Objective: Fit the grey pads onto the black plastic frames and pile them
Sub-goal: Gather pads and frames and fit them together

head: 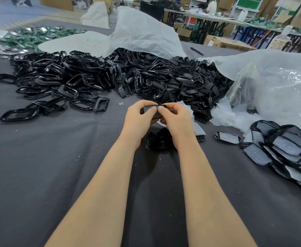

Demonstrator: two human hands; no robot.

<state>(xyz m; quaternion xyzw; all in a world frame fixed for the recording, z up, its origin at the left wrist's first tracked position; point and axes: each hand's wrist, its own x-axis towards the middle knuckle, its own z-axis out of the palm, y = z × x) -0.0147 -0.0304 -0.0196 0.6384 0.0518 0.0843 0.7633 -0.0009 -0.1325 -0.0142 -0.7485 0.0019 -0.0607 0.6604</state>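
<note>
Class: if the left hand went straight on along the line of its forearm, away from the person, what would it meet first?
Beyond the black frame it grips, the left hand would probably meet the near edge of the heap of black parts, after a strip of grey cloth; depth is unclear.

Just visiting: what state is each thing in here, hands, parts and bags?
left hand: grips the held frame
right hand: pinches the same frame
held frame: between both hands, above the cloth
black frames heap: loose, no pads
padded pile: frames fitted with grey pads, stacked
white sack: open, parts spilling out
pen: lying flat
</note>
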